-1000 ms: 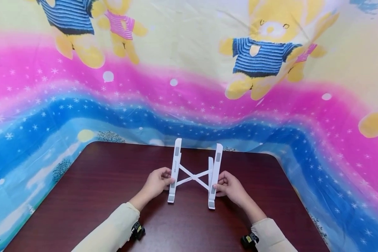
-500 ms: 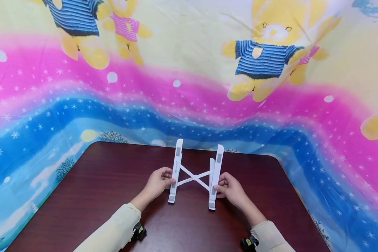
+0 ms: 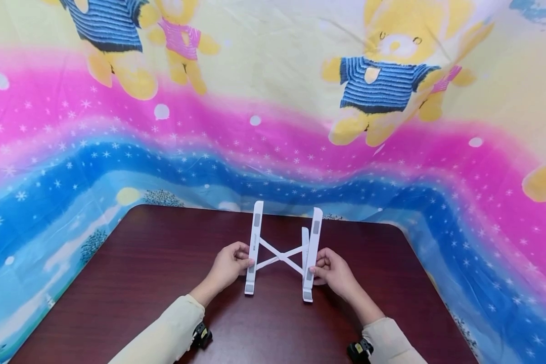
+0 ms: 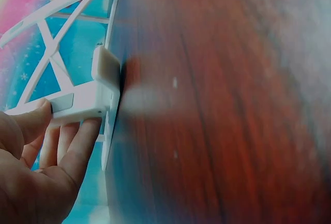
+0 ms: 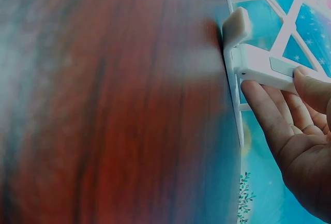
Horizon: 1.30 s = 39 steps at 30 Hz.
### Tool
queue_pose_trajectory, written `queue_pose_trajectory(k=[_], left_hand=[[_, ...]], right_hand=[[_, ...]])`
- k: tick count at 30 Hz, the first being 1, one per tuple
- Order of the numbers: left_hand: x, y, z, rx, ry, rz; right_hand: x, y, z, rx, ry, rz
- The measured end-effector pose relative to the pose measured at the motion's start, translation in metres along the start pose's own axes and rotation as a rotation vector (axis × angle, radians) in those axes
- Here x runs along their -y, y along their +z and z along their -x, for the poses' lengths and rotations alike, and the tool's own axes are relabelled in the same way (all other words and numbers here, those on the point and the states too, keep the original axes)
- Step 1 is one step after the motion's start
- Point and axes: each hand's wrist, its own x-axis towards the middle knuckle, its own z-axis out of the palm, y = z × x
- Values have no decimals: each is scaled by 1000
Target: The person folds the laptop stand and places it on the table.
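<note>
A white folding laptop stand [image 3: 279, 256] stands unfolded on the table, its crossed struts joining two long side arms with grey pads. My left hand [image 3: 229, 264] grips the left arm near its lower part, thumb on top and fingers underneath. On the opposite side, my right hand [image 3: 334, 271] holds the right arm in the same way. In the left wrist view, the left thumb presses by a grey pad [image 4: 63, 102] and the fingers lie under the arm. The right wrist view shows the right thumb on a grey pad [image 5: 282, 66], close to the upturned front lip [image 5: 237, 27].
The dark reddish-brown wooden table [image 3: 118, 283] has rounded far corners. Behind it and along its sides hangs a printed cloth [image 3: 273, 151] with bears and snowflakes. Black wrist cameras sit at the left cuff [image 3: 202, 334] and the right cuff [image 3: 360, 350].
The two side arms shift very slightly in the head view, with both hands keeping their grip. The head view itself moved a little between the first and second frames.
</note>
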Motion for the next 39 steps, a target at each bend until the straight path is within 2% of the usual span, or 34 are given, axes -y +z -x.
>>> queue_pose_trajectory(k=[6, 14, 22, 31, 39], left_hand=[[0, 3, 0, -16, 14, 13], [7, -2, -2, 42, 36, 20], [7, 1, -3, 57, 38, -5], [5, 4, 0, 72, 48, -18], [4, 6, 0, 76, 57, -35]], right_hand=[[2, -2, 0, 11, -25, -4], [3, 1, 0, 20, -28, 0], [6, 3, -3, 5, -17, 56], [2, 3, -1, 24, -30, -5], [4, 4, -2, 24, -30, 21]])
